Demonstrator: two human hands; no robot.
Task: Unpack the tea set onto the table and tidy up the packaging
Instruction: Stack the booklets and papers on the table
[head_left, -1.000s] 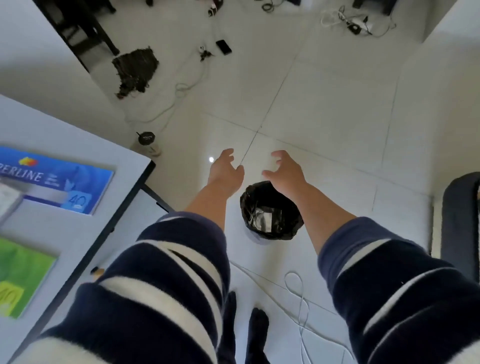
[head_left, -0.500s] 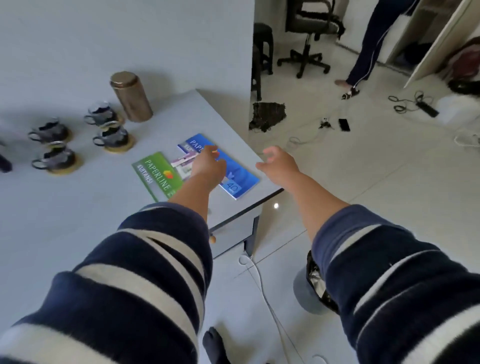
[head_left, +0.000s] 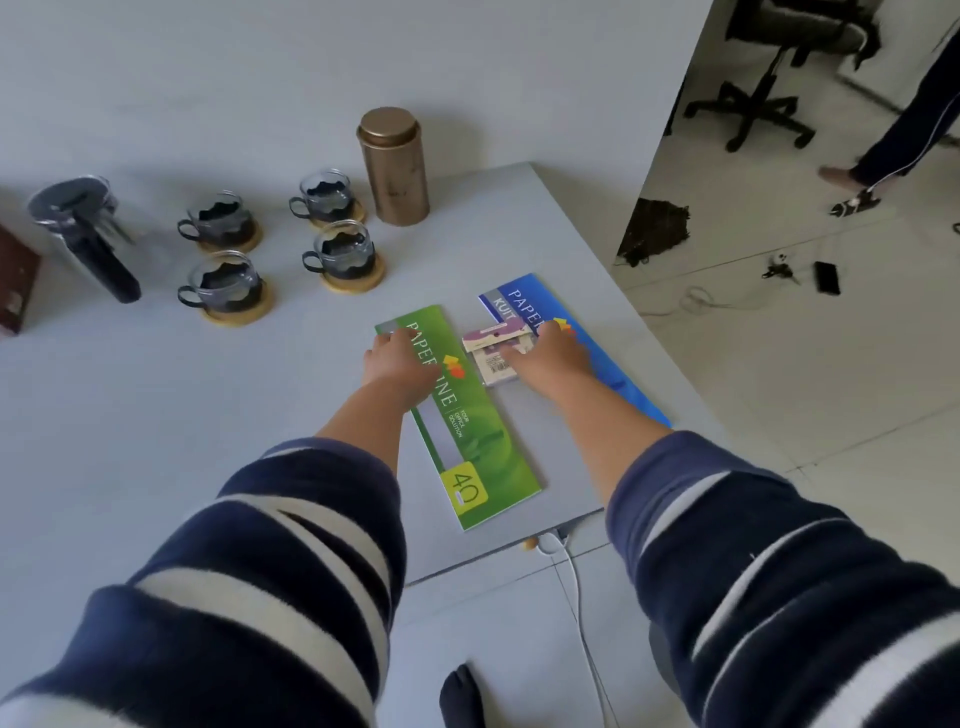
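Observation:
A glass teapot (head_left: 78, 228) with a dark handle stands at the table's far left. Several glass cups (head_left: 226, 288) sit on round wooden coasters beside it, and a bronze tea canister (head_left: 393, 166) stands behind them by the wall. A green booklet (head_left: 467, 431) and a blue booklet (head_left: 613, 379) lie near the table's right edge, with a small purple and white packet (head_left: 491, 345) between them. My left hand (head_left: 400, 358) lies palm down on the green booklet's top end. My right hand (head_left: 553, 358) rests on the blue booklet, its fingertips touching the packet.
A brown box (head_left: 15, 280) sits at the left edge of the grey table (head_left: 156, 415). On the floor to the right are a dark rag (head_left: 654, 231), a phone (head_left: 826, 278), cables, an office chair (head_left: 769, 78) and another person's leg (head_left: 893, 145).
My view swung from the black-lined bin on the floor back to the table. Both hands moved from above the bin onto the booklets.

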